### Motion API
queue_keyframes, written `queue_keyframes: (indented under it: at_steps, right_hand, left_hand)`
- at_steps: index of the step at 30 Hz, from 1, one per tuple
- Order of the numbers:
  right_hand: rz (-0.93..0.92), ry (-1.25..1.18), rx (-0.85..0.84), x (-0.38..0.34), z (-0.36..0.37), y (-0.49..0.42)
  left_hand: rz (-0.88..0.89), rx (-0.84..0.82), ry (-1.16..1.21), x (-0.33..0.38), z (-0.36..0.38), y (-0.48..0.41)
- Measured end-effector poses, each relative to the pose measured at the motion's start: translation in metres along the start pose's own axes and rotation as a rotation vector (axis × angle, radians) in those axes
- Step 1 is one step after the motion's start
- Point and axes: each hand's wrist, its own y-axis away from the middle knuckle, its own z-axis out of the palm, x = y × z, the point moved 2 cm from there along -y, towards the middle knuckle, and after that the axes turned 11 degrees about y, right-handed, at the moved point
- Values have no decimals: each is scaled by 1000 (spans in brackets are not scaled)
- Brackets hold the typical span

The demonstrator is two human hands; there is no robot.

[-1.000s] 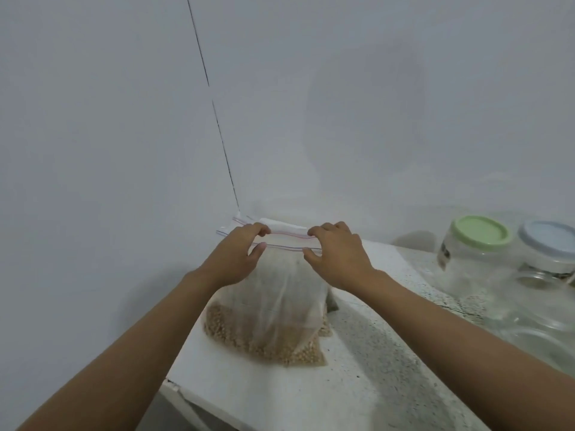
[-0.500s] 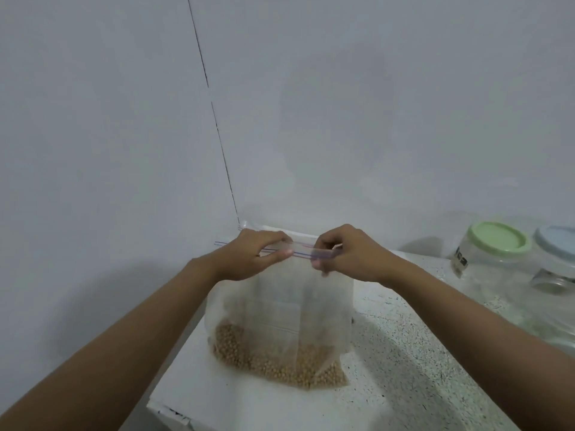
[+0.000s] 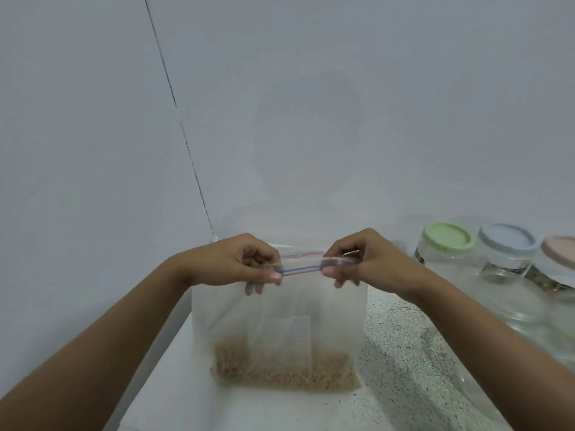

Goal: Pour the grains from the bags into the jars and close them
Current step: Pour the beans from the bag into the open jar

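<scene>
A clear zip bag [image 3: 280,321] stands upright on the counter [image 3: 404,353], with tan grains [image 3: 283,371] settled along its bottom. My left hand [image 3: 230,262] pinches the zip strip at the bag's top on the left. My right hand [image 3: 364,259] pinches the same strip on the right. The red and blue zip lines run between my thumbs. At the right stand three clear jars: one with a green lid [image 3: 448,236], one with a blue lid [image 3: 507,239], one with a pink lid [image 3: 560,247] cut off by the frame edge.
White walls meet in a corner just behind the bag. A further clear glass jar [image 3: 513,300] without a visible lid stands in front of the lidded ones. The counter's left edge [image 3: 149,374] lies left of the bag.
The bag has been lifted from slumped to upright, and the grains have dropped to its bottom. Both hands have shifted from resting over the top to pinching the zip strip.
</scene>
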Motion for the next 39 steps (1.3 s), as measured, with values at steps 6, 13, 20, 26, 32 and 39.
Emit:
queue_keyframes:
  at_steps: [6, 13, 20, 26, 32, 39]
  right_hand:
    - [51, -25, 266, 29, -36, 10]
    - [63, 169, 558, 59, -62, 26]
    - [237, -161, 565, 74, -46, 62]
    - [284, -474, 454, 88, -38, 88]
    - [198, -561, 365, 82, -55, 99]
    - [180, -549, 276, 91, -61, 100]
  left_hand:
    - [21, 132, 189, 25, 48, -35]
    - [35, 250, 399, 51, 100, -84]
    - [-44, 381, 632, 59, 143, -111]
    - [-103, 366, 790, 61, 170, -112]
    - [-97, 382, 673, 70, 183, -107]
    - [-66, 441, 624, 68, 194, -110]
